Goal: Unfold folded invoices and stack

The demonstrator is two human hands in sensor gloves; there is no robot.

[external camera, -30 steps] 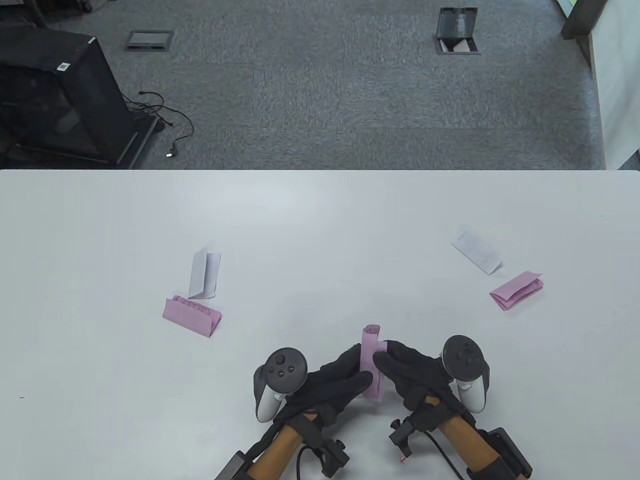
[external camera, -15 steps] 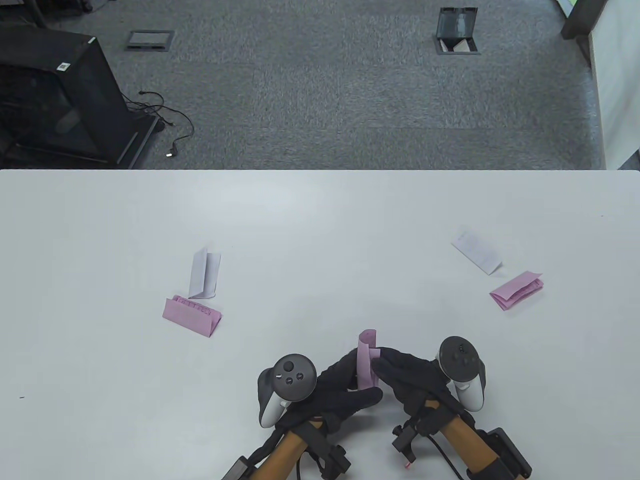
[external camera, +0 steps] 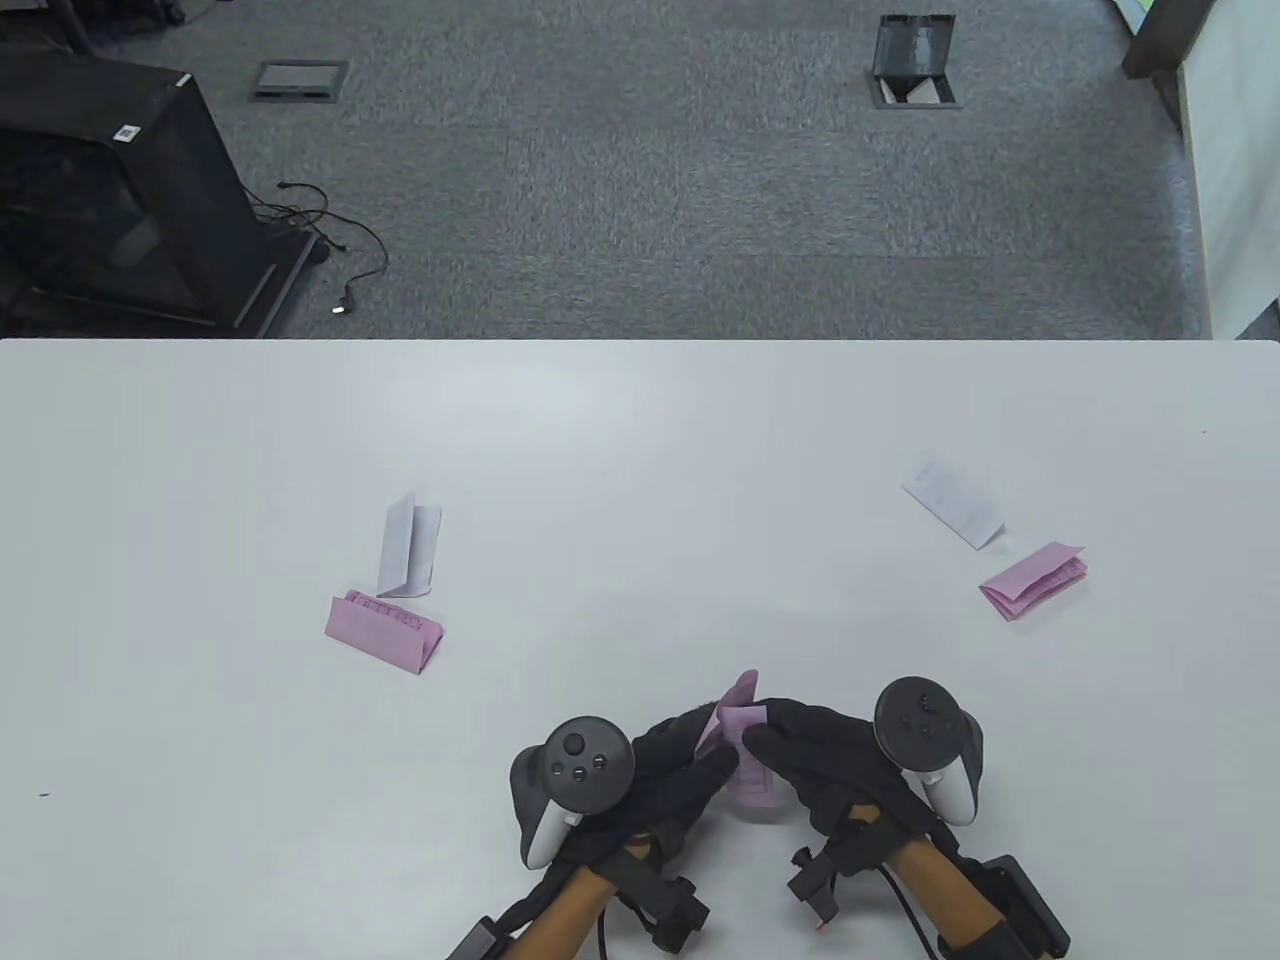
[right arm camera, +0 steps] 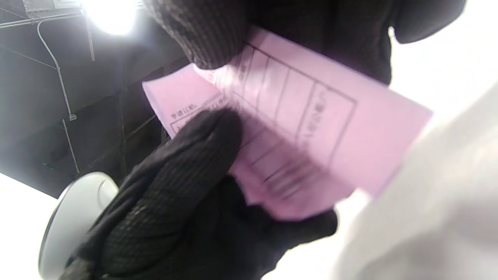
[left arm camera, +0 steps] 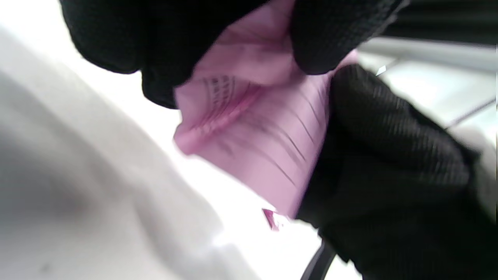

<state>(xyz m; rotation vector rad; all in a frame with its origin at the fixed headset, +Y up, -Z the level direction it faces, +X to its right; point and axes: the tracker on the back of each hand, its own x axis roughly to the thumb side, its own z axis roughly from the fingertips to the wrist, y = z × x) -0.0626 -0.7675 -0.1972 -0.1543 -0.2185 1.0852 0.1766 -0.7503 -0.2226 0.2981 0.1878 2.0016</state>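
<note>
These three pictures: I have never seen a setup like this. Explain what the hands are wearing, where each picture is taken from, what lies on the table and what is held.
These are a person's two hands in black gloves, each with a tracker strapped to its back. The table view looks down from above: left hand, right hand. The other two views come from cameras on the wrists, so they show the fingers up close.

Both hands hold one pink invoice between them, partly opened; the right wrist view shows its printed grid.

On the white table lie four more folded slips: a white one and a pink one on the left, a white one and a pink one on the right.
</note>
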